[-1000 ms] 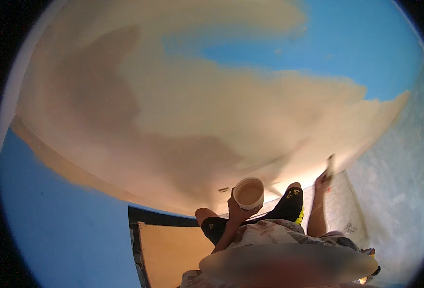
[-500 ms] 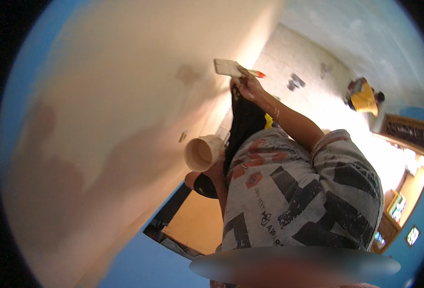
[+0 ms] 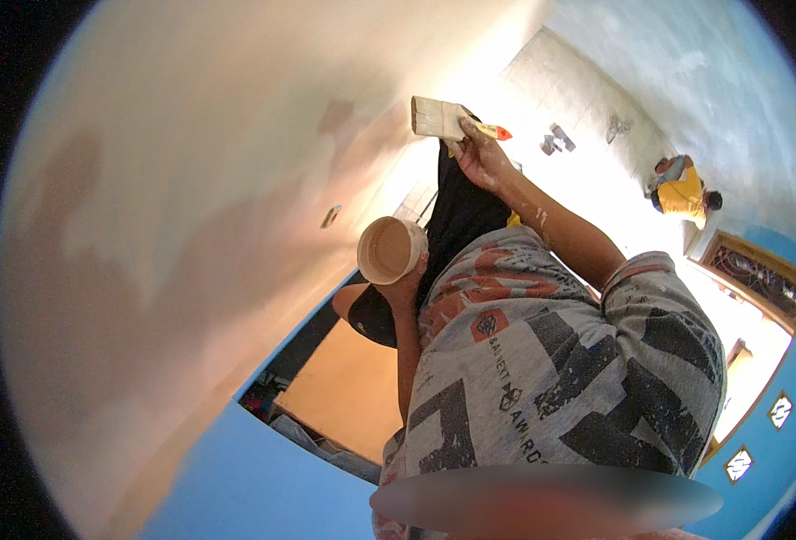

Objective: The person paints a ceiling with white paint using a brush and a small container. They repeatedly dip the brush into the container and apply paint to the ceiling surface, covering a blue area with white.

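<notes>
A wide paintbrush [image 3: 438,118] with pale, paint-covered bristles and a red-tipped handle is held by my right hand [image 3: 483,162], its fingers and thumb around the handle. The bristles point left toward the cream-painted wall [image 3: 191,117]; whether they touch it I cannot tell. Lower down, my left hand [image 3: 409,286] is closed round a pale round tub [image 3: 391,250], tilted so its opening shows. Beige paint appears inside, and part of the hand is hidden behind the tub. Paint specks mark my right forearm.
A small wall socket opening [image 3: 330,216] sits in the cream wall. Bright blue paint [image 3: 263,486] covers the wall lower down. Another person in yellow [image 3: 683,191] is across the room at the far right. Dark objects [image 3: 557,139] lie on the pale floor.
My right hand and the brush have shifted slightly right, and the brush now shows its broad face more. The tub in my left hand has moved up, its opening turned more into view.
</notes>
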A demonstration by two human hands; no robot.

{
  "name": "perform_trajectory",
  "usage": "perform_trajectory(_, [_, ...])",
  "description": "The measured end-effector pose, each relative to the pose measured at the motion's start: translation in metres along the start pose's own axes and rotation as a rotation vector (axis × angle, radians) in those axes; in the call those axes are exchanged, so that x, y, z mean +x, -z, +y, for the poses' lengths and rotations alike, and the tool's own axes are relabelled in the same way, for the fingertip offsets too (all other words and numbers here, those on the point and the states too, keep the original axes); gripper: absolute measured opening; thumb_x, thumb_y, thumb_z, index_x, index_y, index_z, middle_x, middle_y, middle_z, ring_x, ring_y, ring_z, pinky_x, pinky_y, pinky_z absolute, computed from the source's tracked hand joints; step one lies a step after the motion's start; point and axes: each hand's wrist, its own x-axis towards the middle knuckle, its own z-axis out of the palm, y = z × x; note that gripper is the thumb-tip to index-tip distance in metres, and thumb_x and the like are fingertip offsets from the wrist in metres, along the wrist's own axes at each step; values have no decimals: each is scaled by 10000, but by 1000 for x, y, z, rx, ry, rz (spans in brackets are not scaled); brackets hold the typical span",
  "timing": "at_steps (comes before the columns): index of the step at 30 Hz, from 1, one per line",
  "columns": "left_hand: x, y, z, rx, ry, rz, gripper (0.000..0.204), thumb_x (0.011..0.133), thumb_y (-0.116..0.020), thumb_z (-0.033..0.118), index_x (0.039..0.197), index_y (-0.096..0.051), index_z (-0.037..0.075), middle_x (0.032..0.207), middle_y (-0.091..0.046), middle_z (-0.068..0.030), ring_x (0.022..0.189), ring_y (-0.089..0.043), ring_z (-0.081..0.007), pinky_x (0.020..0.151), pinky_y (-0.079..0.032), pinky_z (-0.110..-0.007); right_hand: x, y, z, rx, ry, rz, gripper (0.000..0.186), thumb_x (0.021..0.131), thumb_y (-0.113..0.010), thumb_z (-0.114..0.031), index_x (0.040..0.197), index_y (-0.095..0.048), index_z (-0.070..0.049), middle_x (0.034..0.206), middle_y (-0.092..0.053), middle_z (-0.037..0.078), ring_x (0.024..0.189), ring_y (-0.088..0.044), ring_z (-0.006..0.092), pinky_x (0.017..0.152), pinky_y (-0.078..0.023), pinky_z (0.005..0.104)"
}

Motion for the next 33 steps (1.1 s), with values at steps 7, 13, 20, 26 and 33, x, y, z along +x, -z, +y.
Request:
perform_trajectory(7, [-11,4,-11,-163,164,106,952,553,-924,317,1314,-423,43,1286,-533,-141,1198,-529,-283,1029,-418,-434,-16,-60,24,-181,-61,-170,330,940,-609,-225,1198,-522,-39,1127,-611,64,1034,-622,165,896,-547,293])
perform_trajectory(13, [0,16,-1,10,74,50,955,525,-931,392,1273,-462,27,1178,-601,-155,1083,-603,-293,926,-486,-421,-45,-78,27,-579,3,-433,245,943,-584,-133,1154,-551,-11,1063,-621,61,1019,-621,181,904,-524,335])
perform_trajectory(20, [3,16,-1,40,111,32,1017,512,-927,418,1306,-436,14,1256,-554,-172,1160,-554,-315,1002,-441,-426,-51,-94,35,-1036,174,-653,210,834,-745,-126,970,-674,17,904,-696,64,824,-660,143,778,-547,294])
perform_trajectory(26, [-6,13,-27,139,116,67,1042,529,-918,402,1348,-397,20,1320,-512,-183,1232,-495,-340,1064,-372,-454,-55,-109,33,-1051,104,-708,217,823,-752,-95,977,-671,35,955,-682,77,906,-638,142,793,-516,295])
perform_trajectory(33, [-9,13,-31,251,-80,72,1056,515,-927,380,1357,-401,20,1333,-510,-172,1244,-484,-335,1074,-369,-444,-65,-95,28,-896,144,-604,262,827,-751,-103,1022,-653,42,931,-683,55,881,-632,130,798,-505,286])
